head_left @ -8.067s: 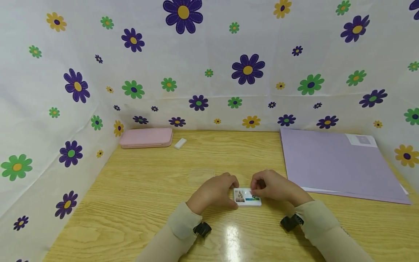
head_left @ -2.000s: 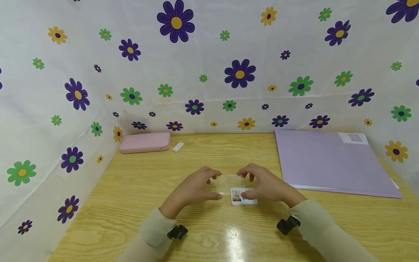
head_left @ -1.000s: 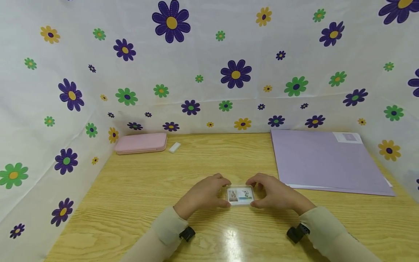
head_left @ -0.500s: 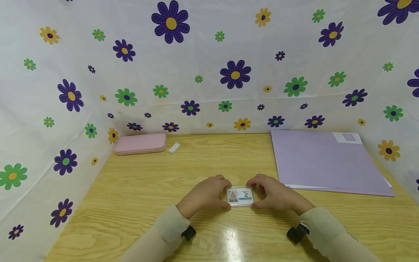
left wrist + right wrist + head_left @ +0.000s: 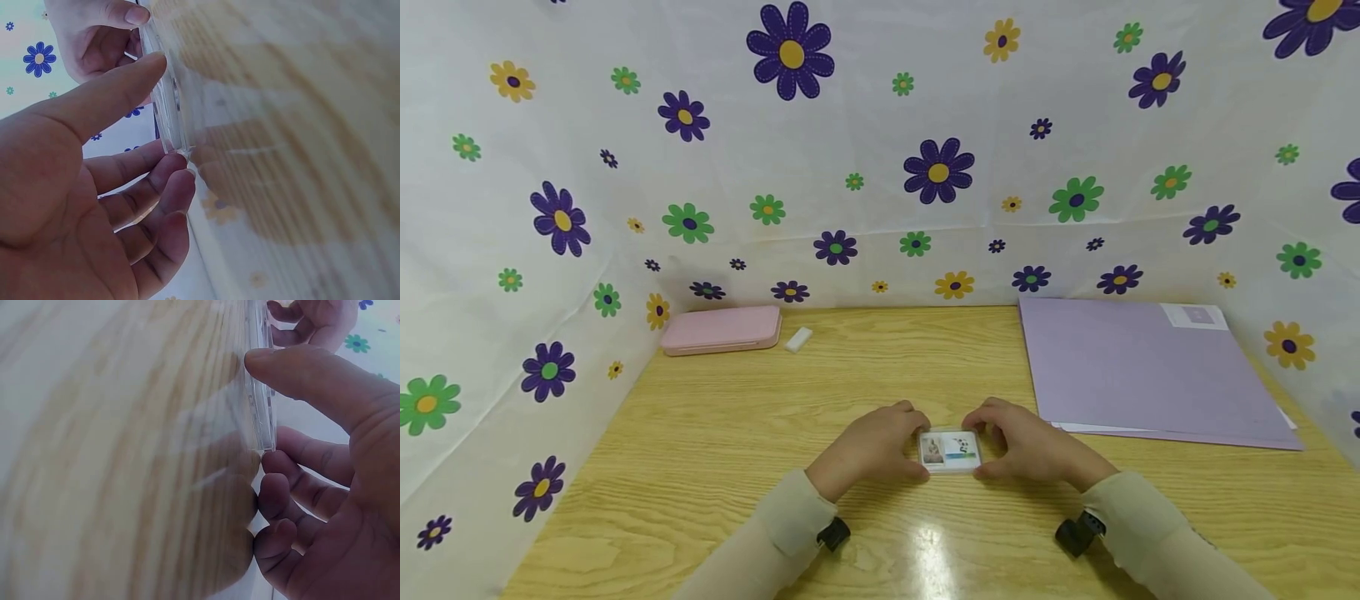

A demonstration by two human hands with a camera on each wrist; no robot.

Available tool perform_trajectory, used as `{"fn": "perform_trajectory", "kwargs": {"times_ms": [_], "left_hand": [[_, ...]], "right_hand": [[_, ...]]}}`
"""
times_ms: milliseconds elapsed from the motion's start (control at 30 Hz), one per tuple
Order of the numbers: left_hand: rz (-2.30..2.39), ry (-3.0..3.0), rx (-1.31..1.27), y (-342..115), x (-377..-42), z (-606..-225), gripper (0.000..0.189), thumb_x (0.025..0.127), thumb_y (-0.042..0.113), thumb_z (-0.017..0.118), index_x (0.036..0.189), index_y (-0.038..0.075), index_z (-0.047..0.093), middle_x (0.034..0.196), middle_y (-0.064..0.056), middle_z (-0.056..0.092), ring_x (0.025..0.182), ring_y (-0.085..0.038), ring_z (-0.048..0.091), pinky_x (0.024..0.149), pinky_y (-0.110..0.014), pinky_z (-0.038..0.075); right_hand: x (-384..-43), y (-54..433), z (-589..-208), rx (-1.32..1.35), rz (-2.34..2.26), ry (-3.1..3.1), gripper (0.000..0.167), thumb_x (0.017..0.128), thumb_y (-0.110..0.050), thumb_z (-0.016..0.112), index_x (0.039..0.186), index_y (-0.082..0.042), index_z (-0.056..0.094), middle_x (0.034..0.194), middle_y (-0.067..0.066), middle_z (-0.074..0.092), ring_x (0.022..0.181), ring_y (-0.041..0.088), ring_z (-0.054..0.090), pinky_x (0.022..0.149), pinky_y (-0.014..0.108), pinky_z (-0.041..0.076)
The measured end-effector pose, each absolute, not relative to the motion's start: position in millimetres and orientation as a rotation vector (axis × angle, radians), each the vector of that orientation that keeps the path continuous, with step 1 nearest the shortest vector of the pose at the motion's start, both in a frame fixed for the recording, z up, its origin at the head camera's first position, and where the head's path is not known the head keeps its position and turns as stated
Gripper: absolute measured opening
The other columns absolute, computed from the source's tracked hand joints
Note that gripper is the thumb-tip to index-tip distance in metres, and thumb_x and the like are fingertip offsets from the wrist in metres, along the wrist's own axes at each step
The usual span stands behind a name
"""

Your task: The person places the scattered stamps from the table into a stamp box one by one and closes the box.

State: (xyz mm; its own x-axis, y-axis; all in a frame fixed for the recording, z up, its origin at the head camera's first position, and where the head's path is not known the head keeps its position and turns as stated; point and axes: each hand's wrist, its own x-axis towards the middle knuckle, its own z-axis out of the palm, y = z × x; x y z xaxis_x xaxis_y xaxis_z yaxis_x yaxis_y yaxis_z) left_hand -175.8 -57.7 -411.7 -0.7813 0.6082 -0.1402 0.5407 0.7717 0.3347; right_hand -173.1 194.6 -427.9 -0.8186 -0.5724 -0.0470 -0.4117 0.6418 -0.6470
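A small clear plastic case (image 5: 950, 451) lies flat on the wooden table, showing a brownish picture on its left and a panda picture on its right. My left hand (image 5: 880, 446) grips its left end, thumb at the near corner and fingers at the far corner. At the opposite end my right hand (image 5: 1030, 442) holds it the same way. Seen edge-on in the left wrist view, the clear case (image 5: 172, 103) sits between thumb and fingertips, low over the tabletop. The right wrist view shows the layered edge of the case (image 5: 261, 387) beside the right thumb.
A pink pencil case (image 5: 722, 329) lies at the back left, with a white eraser-like block (image 5: 799, 339) beside it. At the right is a large purple folder (image 5: 1150, 375) with white paper under its near edge. Flowered cloth (image 5: 880, 158) encloses the table's back and sides.
Both hands have brought the clear cover, which earlier lay behind the white base, down onto it. Over the last second, the hands and case have barely moved.
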Motion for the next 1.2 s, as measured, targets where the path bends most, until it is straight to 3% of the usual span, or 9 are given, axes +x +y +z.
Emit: {"fn": "perform_trajectory", "kwargs": {"times_ms": [567, 1200], "left_hand": [[0.380, 2.710, 0.859, -56.7, -176.9, -407.9, 0.057, 0.080, 0.043, 0.082, 0.127, 0.015, 0.066, 0.111, 0.004, 0.059, 0.080, -0.008, 0.051, 0.073, -0.025, 0.045], [0.386, 2.703, 0.840, -56.4, -177.8, -406.2, 0.056, 0.078, 0.042, 0.084, 0.124, 0.014, 0.067, 0.105, 0.004, 0.058, 0.078, -0.009, 0.051, 0.070, -0.026, 0.044]], "right_hand": [[-177.5, 192.8, -426.6, -0.841, -0.898, 2.601, 0.052, 0.076, -0.030, 0.087, 0.119, -0.012, 0.064, 0.101, -0.002, 0.054, 0.075, 0.016, 0.047, 0.063, 0.027, 0.042], [-178.9, 192.6, -426.6, -0.865, -0.929, 2.580, 0.053, 0.076, -0.027, 0.087, 0.120, -0.008, 0.063, 0.100, -0.001, 0.054, 0.074, 0.016, 0.048, 0.062, 0.026, 0.042]]}}
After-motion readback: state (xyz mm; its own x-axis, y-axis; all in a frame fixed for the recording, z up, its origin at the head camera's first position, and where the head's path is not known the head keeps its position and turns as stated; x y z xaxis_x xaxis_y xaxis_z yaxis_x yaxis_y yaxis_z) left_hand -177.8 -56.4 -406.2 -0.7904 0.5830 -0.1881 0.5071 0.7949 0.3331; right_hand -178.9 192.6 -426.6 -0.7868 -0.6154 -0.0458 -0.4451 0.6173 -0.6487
